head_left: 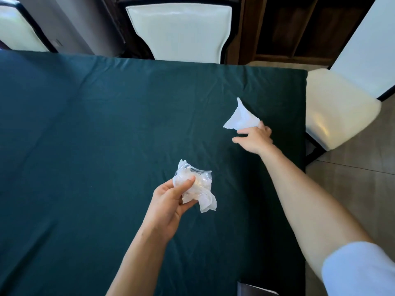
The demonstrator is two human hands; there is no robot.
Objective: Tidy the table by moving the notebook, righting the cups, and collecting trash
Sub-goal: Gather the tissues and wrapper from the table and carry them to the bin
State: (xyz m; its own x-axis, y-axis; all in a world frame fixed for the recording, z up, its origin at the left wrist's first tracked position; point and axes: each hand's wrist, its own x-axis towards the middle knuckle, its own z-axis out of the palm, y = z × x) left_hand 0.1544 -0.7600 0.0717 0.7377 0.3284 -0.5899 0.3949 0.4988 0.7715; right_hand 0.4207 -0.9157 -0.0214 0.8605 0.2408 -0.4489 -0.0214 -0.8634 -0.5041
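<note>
My left hand (pixel 168 201) is closed around a crumpled bundle of clear plastic and white tissue (pixel 197 189), held a little above the dark green tablecloth (pixel 85 124). Farther right, my right hand (pixel 255 138) pinches the near corner of a white tissue (pixel 240 118) that rises in a peak off the cloth, with the other fingers spread. No cup shows in the head view. A dark corner with a pale edge (pixel 254 290) pokes in at the bottom of the frame; I cannot tell whether it is the notebook.
A white-backed chair (pixel 179 28) stands at the far side, another (pixel 19 28) at the far left, and a cream-seated chair (pixel 337 107) at the right side. The table's right edge (pixel 305 146) drops to a tiled floor (pixel 363 167).
</note>
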